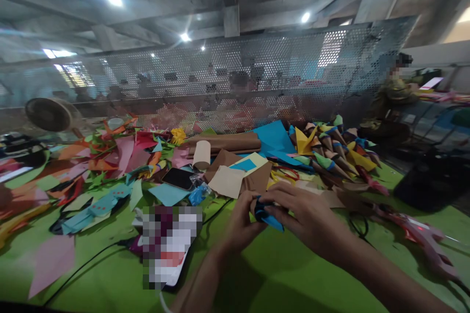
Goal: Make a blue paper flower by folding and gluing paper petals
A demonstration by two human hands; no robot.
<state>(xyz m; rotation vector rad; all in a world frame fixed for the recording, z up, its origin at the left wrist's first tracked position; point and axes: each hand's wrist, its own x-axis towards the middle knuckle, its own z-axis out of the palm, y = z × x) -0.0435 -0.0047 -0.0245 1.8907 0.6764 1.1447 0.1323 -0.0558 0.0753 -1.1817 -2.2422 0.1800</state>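
Note:
A small curled piece of blue sheet material [273,222], dark inside its curl, is held between both hands above the green table [235,276]. My left hand [240,220] is closed around its left side, partly covering it. The fingers of my right hand [299,208] pinch it from above and the right, and one blue corner points down below them. Whether it is paper or felt, I cannot tell. Just beyond the hands lie a beige sheet [224,181] and a yellow sheet with a blue rectangle [245,164] on it.
A pink glue gun [422,239] with a red light lies at the right. Several brown cones [332,149] with coloured tips are heaped at back right. Coloured scraps [121,156] cover the left. A black phone [178,179] and a cabled, partly blurred white device [179,249] lie nearer.

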